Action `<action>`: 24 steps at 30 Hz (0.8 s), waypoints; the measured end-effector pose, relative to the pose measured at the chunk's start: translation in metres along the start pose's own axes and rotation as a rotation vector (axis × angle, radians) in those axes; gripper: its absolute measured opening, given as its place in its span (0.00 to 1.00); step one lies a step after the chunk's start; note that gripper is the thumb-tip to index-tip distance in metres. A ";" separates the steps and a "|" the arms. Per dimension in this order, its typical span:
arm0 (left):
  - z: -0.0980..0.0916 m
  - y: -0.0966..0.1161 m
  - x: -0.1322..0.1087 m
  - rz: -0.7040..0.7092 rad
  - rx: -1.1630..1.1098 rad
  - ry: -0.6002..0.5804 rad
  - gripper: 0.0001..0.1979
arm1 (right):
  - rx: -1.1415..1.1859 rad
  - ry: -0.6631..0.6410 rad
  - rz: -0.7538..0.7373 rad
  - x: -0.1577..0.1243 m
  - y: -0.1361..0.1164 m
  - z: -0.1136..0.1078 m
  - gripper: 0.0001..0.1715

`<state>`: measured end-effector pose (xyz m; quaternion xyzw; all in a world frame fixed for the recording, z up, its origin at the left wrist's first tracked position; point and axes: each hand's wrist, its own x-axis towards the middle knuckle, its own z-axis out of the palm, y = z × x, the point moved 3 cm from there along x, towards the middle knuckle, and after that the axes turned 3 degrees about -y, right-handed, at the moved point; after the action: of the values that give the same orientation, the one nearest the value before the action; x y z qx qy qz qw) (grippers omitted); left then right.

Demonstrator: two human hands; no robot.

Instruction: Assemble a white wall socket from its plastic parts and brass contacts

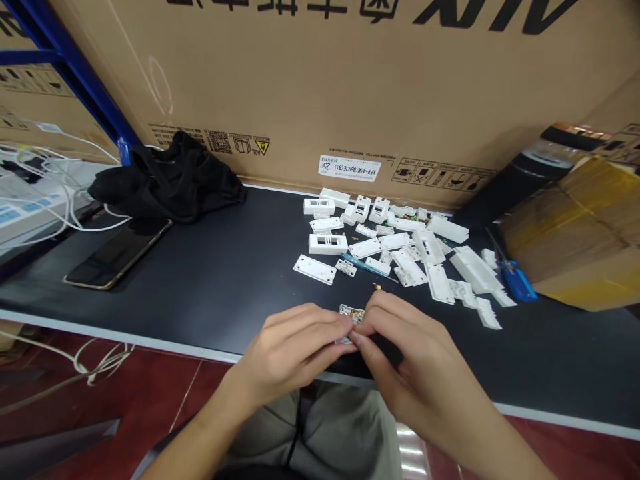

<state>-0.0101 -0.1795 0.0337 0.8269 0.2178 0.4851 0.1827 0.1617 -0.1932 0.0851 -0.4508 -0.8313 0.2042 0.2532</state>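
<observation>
At six o'clock on the black tabletop, your left hand and right hand are pinching, fingertips clamped, the small white plastic housing with brass-coloured contacts, seemingly requiring light, level support.

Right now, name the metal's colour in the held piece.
The metal is gold-coloured, seen in the head view.

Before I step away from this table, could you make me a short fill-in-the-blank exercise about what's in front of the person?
1. The left hand and right hand meet at a small white part containing metal coloured ____.
2. The phone lies next to a bundle of cloth coloured ____.
3. The tool handle beside the taped box is ____.
4. The plastic pieces scattered beyond the hands are ____.

Missing words: gold; black; blue; white.
</observation>
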 end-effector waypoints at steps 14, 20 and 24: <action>0.008 0.006 0.017 -0.010 -0.091 0.064 0.14 | 0.872 -0.146 0.392 -0.007 0.037 -0.002 0.20; 0.013 0.004 0.021 -0.043 -0.085 0.046 0.16 | 1.242 -0.161 0.503 -0.014 0.047 0.011 0.18; 0.010 -0.002 0.018 -0.181 -0.036 -0.046 0.23 | 1.108 -0.123 0.505 -0.016 0.054 0.003 0.19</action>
<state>0.0061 -0.1696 0.0410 0.8114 0.2786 0.4514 0.2455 0.2026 -0.1796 0.0483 -0.4225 -0.4819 0.6855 0.3453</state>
